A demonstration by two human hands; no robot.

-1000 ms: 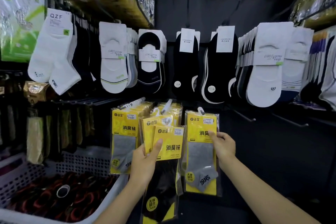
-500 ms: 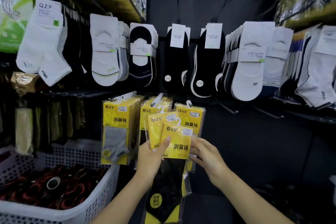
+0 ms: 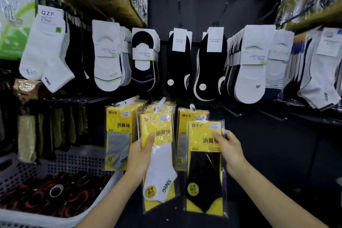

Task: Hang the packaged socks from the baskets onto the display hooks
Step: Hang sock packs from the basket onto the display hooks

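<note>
My left hand [image 3: 141, 155] grips a yellow pack with a white sock [image 3: 159, 164], held upright in front of the middle hook's stack. My right hand [image 3: 229, 151] pinches the upper right edge of a yellow pack with a black sock [image 3: 204, 170], apart from the left one and below the right hook. Behind them hang three rows of yellow packs: a grey-sock stack [image 3: 118, 135] on the left hook [image 3: 129, 100], a middle stack [image 3: 161, 106], and a right pack [image 3: 188, 116] partly hidden by the black-sock pack.
A white perforated basket [image 3: 61, 161] at lower left holds dark red and black items. Loose white and black socks hang on hooks above [image 3: 177, 61]. Bare hooks [image 3: 231, 112] jut out to the right. Wrapped yellow goods fill the shelves overhead.
My right hand has taken the black-sock pack off the left hand's bundle and drawn it to the right. The left hand now shows a white-sock pack.
</note>
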